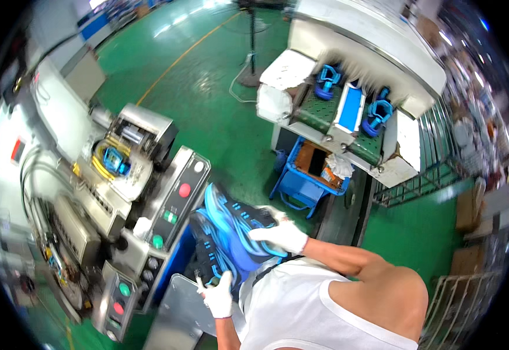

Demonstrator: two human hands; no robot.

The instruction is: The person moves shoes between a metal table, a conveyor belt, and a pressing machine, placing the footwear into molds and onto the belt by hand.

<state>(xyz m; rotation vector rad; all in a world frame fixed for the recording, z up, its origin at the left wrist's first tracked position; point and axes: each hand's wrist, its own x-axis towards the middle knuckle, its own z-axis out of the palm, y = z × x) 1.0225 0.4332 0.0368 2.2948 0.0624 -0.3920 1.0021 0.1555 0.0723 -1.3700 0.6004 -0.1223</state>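
Note:
Two black and blue sneakers are held side by side in front of my body, with their bright blue soles turned toward each other. My right hand (281, 233), in a white glove, is closed around the upper of the right sneaker (231, 213). The left sneaker (211, 251) is gripped near its lower end by my left hand (215, 294), also gloved in white; part of its fingers is hidden by the shoe. Below the left hand is a grey metal tray (181, 300).
To the left stands a machine with a button panel (175, 201) and a blue piece (114, 160) in its yellow-ringed holder. Ahead right, a conveyor machine (359, 35) carries two blue shoe-shaped pieces (327, 81) past a brush curtain. Under it sits a blue cart (301, 186). Metal racks (447, 157) line the right.

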